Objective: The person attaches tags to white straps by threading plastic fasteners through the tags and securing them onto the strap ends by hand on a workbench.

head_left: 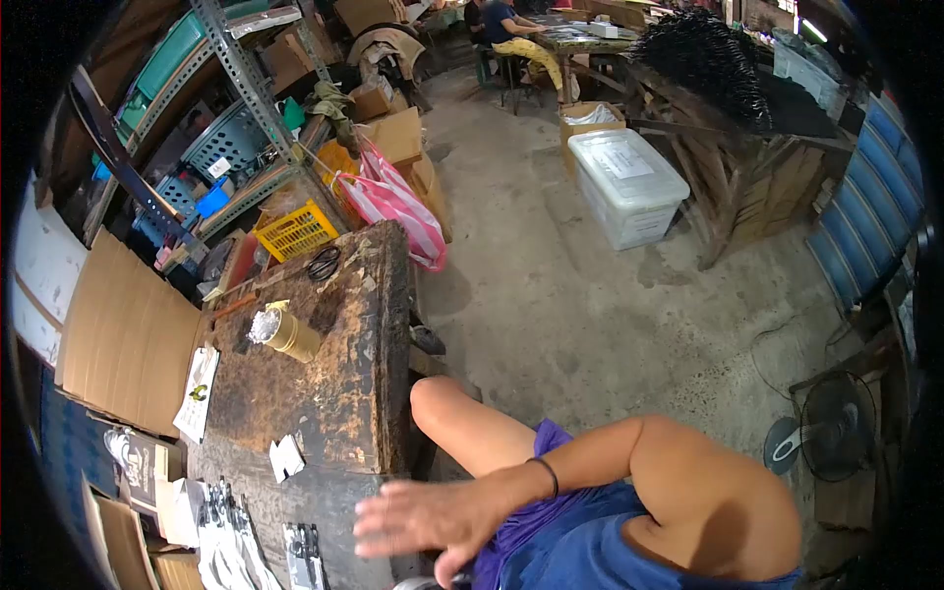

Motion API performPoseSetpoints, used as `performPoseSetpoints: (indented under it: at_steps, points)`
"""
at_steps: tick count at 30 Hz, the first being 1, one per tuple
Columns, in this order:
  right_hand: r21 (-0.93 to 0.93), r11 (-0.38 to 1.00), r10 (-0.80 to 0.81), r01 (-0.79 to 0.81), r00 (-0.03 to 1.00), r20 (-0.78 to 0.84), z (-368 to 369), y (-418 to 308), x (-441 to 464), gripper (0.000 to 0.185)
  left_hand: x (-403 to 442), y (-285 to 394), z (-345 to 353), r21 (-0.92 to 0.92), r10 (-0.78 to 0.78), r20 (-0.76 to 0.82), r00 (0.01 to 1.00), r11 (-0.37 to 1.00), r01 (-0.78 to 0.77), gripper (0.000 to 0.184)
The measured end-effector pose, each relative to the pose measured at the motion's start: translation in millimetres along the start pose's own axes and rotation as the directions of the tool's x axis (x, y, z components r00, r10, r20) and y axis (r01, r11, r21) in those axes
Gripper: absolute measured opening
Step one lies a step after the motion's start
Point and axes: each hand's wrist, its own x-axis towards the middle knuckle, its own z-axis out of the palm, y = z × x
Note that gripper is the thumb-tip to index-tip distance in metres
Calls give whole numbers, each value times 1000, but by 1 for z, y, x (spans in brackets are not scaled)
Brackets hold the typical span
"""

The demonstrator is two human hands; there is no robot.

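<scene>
My right hand (428, 518) is over the near right edge of the worn wooden table (339, 393), fingers stretched out and slightly blurred, with nothing visible in it. A whitish thing shows partly below it at the frame's bottom edge; I cannot make out what it is. To its left lie a small pack with black pieces (303, 554) and a bundle of white strips with black ends (234, 541). A small folded white paper (286, 458) sits farther up the table. My left hand is out of view.
A yellow cup (297, 336) with white pieces, black scissors-like loops (323, 263) and a white sheet (198, 393) are on the table. Shelving with baskets (228, 138) stands behind. A lidded plastic bin (629, 187) and a fan (836, 428) are right. Two people sit far back.
</scene>
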Motion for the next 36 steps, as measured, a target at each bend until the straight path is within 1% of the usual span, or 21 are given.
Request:
performPoseSetpoints:
  at_steps: [1, 2, 3, 4, 6, 10, 12, 13, 15, 16, 17, 19, 25, 27, 28, 31, 32, 33, 34, 35, 36]
  points:
    - [45, 999, -23, 18, 993, 113, 4, -9, 3, 101, 3, 6, 7, -48, 115, 41, 993, 992, -113, 48]
    - [41, 999, -26, 20, 989, 145, 9, -14, 5, 98, 6, 10, 12, -101, 230, 74, 970, 970, -223, 44]
    - [39, 999, -31, 24, 984, 178, 14, -18, 6, 95, 8, 12, 17, -104, 237, 75, 969, 968, -229, 44]
    - [36, 999, -29, 23, 984, 177, 19, -19, 6, 95, 9, 13, 20, -212, 284, 66, 957, 941, -265, 44]
    - [12, 998, 51, -53, 990, 131, 28, -19, 6, 83, 9, 16, 22, -344, 317, 37, 948, 894, -286, 47]
    - [-14, 999, 54, -53, 996, 72, 15, -19, 8, 70, 11, -1, 22, -527, 392, 51, 919, 792, -309, 53]
    - [-118, 990, -65, 72, 996, 55, 0, -22, 17, 57, 23, -27, 19, -847, 561, 317, 764, 531, -39, 63]
    - [-113, 991, -69, 75, 996, 56, -9, -26, 24, 57, 28, -30, 18, -847, 558, 314, 768, 530, -39, 63]
    - [-163, 961, -238, 222, 967, -87, -32, -37, 40, 43, 41, -37, 18, -847, 636, 482, 602, 515, 134, 72]
    - [-226, 944, -260, 240, 964, -63, -43, -41, 45, 39, 64, -43, 22, -788, 759, 500, 418, 599, -145, 86]
    - [-226, 944, -262, 242, 963, -61, -51, -42, 51, 39, 72, -44, 28, -789, 760, 497, 420, 597, -146, 86]
    - [-306, 909, -322, 282, 942, -89, -64, -40, 63, 37, 78, -45, 39, -834, 812, 497, 306, 544, -90, 85]
    - [-338, 911, -285, 237, 953, -101, -93, -36, 78, 32, 82, -19, 58, -903, 910, 410, -53, 414, 118, 84]
    - [-341, 912, -250, 228, 968, -20, -98, -34, 80, 40, 81, -6, 64, -905, 924, 348, -161, 376, 199, 83]
    - [-340, 914, -243, 222, 970, -18, -102, -37, 82, 37, 83, 2, 69, -902, 927, 310, -210, 357, 244, 83]
    - [-409, 876, -290, 254, 957, -27, -115, -39, 95, 29, 85, 23, 82, -875, 930, 182, -320, 302, 379, 83]
    - [-386, 884, -289, 264, 957, -5, -122, -40, 97, 31, 81, 23, 83, -870, 939, 135, -316, 265, 417, 82]
    - [-392, 877, -317, 278, 948, -36, -126, -42, 102, 30, 96, 10, 99, -882, 874, 69, -482, 279, 379, 104]
    - [-441, 856, -326, 271, 944, -52, -133, -45, 104, 31, 102, -1, 104, -917, 860, 66, -507, 253, 309, 100]
    - [-455, 863, -272, 219, 961, -54, -138, -39, 105, 34, 86, -13, 85, -792, 871, 359, -337, 475, 383, 94]
    - [-507, 848, -162, 153, 986, 26, -153, -51, 110, 36, 84, -15, 89, -895, 910, 299, -287, 372, 247, 87]
